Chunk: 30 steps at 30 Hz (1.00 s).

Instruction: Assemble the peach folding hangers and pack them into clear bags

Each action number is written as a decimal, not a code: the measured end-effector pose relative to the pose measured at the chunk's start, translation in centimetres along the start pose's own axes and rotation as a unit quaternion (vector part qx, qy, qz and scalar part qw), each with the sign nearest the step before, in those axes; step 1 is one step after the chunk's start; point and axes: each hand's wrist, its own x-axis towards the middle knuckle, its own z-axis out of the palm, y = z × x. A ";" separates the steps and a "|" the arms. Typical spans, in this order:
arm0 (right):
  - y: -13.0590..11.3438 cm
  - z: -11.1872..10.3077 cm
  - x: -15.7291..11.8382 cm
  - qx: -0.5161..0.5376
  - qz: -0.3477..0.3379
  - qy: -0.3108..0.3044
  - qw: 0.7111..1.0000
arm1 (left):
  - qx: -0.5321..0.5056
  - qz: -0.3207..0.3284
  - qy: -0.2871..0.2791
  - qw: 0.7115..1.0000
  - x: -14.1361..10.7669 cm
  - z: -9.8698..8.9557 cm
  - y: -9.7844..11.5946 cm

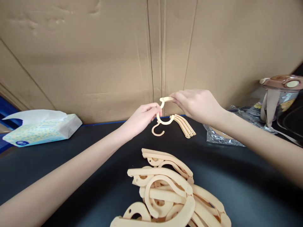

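Observation:
My left hand [147, 112] pinches the curved hook of a cream plastic folding clothes hanger [165, 122] held above the table. At the hanger's upper arm, my right hand [193, 100] has closed its fingers and hides that arm's end. Behind and below it lie more hangers [186, 126] on the table, with their arms side by side and one hook [157, 134] showing at the left. Nearer to me is a heap of folded cream hangers [168, 186], overlapping one another, with some hooks tucked in along the arms.
A tissue pack [42, 129] sits at the left on the black table [94, 176]. Clear crinkled plastic [222, 137] and a strapped drink bottle [281, 94] stand at the right. A brown cardboard wall [106, 63] closes off the back.

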 end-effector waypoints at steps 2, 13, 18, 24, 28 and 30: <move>-0.6 0.5 -0.3 -0.118 -0.024 -0.047 0.992 | -0.028 -0.025 -0.076 0.996 -0.2 0.3 0.1; 1.2 2.0 0.4 0.309 0.190 -0.113 0.925 | 0.160 -0.034 -0.001 0.987 -0.4 1.1 -3.9; 1.5 1.4 1.1 0.527 0.280 0.039 0.802 | 0.218 -0.046 0.093 0.970 -0.5 0.4 -3.8; 1.1 1.5 1.1 0.580 0.270 0.174 0.748 | 0.003 -0.132 -0.036 0.991 0.2 0.4 -2.1; 1.9 1.5 0.8 0.480 0.203 0.183 0.834 | -0.221 -0.208 -0.054 0.951 0.1 0.5 -0.8; 2.2 1.5 0.6 0.361 0.147 0.132 0.911 | -0.221 -0.195 0.007 0.955 -0.1 0.5 -0.3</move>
